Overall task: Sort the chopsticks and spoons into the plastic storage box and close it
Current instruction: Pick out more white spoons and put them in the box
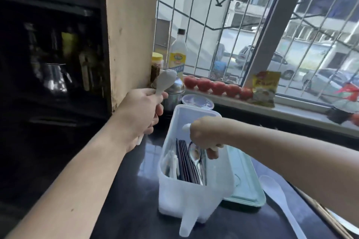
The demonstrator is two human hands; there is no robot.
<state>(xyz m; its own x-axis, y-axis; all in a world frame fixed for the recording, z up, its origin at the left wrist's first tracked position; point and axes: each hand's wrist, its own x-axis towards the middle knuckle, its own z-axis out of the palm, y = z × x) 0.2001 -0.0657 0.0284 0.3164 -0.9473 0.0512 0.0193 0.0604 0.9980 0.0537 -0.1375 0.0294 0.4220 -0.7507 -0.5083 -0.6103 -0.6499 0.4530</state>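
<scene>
Now the left hand (141, 110) grips a light, hard, slippery white spoon (163, 81) by its handle left of the storage box (194, 196), while the right hand (206, 136) over the box holds another white spoon (215, 147).

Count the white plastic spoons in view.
3: one in the left hand, spoon; one held by the right hand over the box; one on the counter. Others may hide inside.

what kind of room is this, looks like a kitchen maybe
Most likely a home kitchen, by a barred window. A wooden cutting board leans beside the dark counter, a row of tomatoes sits on the sill, and a plastic storage box holds chopsticks and spoons.
</scene>
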